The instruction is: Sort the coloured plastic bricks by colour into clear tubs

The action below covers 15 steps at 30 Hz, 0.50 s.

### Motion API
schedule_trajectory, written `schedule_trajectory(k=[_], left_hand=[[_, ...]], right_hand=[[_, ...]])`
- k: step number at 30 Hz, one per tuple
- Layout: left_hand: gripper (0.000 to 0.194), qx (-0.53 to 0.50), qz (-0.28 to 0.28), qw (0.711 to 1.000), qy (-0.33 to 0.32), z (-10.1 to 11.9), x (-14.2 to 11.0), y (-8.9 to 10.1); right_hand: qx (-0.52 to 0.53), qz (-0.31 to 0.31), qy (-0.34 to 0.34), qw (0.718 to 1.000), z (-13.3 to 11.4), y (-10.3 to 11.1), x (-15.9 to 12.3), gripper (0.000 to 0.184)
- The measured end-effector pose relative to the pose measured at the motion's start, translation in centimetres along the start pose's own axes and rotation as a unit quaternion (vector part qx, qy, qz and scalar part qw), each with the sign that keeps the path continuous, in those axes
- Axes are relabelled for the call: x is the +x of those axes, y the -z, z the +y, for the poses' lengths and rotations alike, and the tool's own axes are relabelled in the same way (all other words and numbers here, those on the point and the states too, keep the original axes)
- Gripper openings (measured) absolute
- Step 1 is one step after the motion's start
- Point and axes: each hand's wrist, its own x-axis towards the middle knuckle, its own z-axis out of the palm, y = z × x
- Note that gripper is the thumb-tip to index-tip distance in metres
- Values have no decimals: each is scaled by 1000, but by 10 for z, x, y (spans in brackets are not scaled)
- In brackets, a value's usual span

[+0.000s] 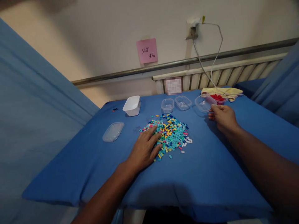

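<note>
Fingers spread, my left hand [147, 146] rests on the near left side of a pile of small building bricks [174, 132]. The pile mixes turquoise, yellow, pink, navy and white pieces. Over at the right, my right hand [223, 116] pinches the near edge of a clear plastic container [202, 104]. Just behind that hand sits a clear container of red pieces [217, 98], partly covered by the held one. Two more clear containers, a left one [167, 106] and a right one [183, 103], stand beyond the pile.
A white tub [132, 106] stands at the back left, with a clear lid [113, 132] lying nearer. Small black and red bits [114, 109] lie left of the tub. A yellow cloth [229, 91] and a white cable [211, 73] are at the back right. Blue curtains flank the blue-covered table [93, 174].
</note>
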Motion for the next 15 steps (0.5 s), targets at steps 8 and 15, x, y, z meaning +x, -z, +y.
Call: schedule_trajectory(k=[8,15], left_hand=[[84,39,-70,992,93,2,25,-11],[82,57,-95,974,197,-6,81,-13]], right_hand=[[-8,-20,-41,999,11,-33,33,19],[-47,118,45,991,6,11,62,21]])
